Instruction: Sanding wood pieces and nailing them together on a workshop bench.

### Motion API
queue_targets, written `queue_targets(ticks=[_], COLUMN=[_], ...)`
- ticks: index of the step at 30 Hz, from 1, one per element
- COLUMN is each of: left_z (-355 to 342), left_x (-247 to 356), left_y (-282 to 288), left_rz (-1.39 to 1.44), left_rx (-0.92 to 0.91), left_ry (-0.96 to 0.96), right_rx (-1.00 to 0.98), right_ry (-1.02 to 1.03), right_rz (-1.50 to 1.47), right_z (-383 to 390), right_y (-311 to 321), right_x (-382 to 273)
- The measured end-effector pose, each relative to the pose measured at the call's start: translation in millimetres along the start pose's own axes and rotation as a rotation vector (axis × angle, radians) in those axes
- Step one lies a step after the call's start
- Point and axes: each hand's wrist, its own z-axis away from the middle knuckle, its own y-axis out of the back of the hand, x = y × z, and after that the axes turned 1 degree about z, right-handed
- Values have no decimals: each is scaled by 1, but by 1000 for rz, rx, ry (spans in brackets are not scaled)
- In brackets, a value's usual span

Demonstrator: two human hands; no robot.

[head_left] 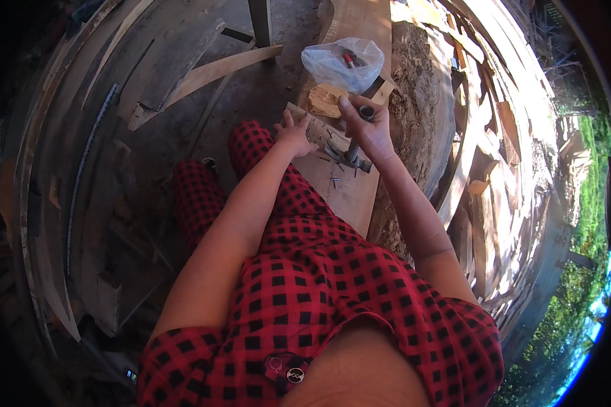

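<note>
My right hand (370,132) grips the dark tubular handle of a hammer (358,161), its metal head down at the plank surface. My left hand (294,137) rests with fingers spread on a short strip of wood (316,129), left of the hammer. Several loose nails (335,182) lie on the long plank (349,207) just below the hammer head. Beyond my hands sit a pale wood chunk (322,100) and a translucent plastic bag (322,62) with a red-and-black item in it.
A rough bark-edged log slab (421,102) runs along the right, with piled offcuts (482,190) beside it. Scrap boards (149,81) lie on the left floor around a dark metal leg (261,24). My legs in red checked cloth (197,197) extend beside the plank.
</note>
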Motion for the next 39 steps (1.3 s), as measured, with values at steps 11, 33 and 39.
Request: queue_targets(ticks=[11, 33, 39], left_z=[1, -2, 4], left_x=[2, 3, 0], left_y=[8, 6, 7], left_rz=[26, 11, 31], left_rx=[-41, -54, -83], left_ry=[7, -20, 17], right_rx=[-101, -131, 8], right_ry=[87, 109, 67], right_rz=[220, 98, -730], right_z=[-36, -49, 11], right_y=[-30, -38, 140], right_x=[2, 17, 62])
